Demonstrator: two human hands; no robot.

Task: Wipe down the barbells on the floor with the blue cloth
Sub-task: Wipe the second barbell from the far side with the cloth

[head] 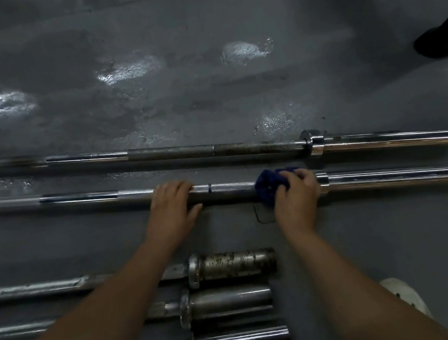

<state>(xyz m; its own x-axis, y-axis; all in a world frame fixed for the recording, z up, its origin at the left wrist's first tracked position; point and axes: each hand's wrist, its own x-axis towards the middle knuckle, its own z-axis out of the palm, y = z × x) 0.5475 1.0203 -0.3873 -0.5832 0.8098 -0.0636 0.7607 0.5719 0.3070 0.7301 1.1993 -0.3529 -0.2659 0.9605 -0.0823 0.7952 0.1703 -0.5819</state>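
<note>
Five barbells lie side by side on the grey floor [214, 98], all running left to right. The farthest barbell [171, 153] has a dull, stained shaft and a bright collar toward the right. Next to it, nearer me, is the second barbell [226, 191], and both of my hands are on it. My left hand [171, 200] holds its shaft, fingers curled over the top and thumb stretched along the near side. My right hand [295, 192] has its fingers curled round the blue cloth [268, 186], which is bunched against the shaft just beside the collar of the right sleeve; a loose thread hangs from it onto the floor.

Close to me, partly under my forearms, three more sleeve ends show: the rusty barbell [237, 264], the grey barbell [231, 302] just beside it, and the nearest barbell [240, 338]. Shiny patches mark the floor beyond the bars. A white shoe [403, 298] sits at the lower right.
</note>
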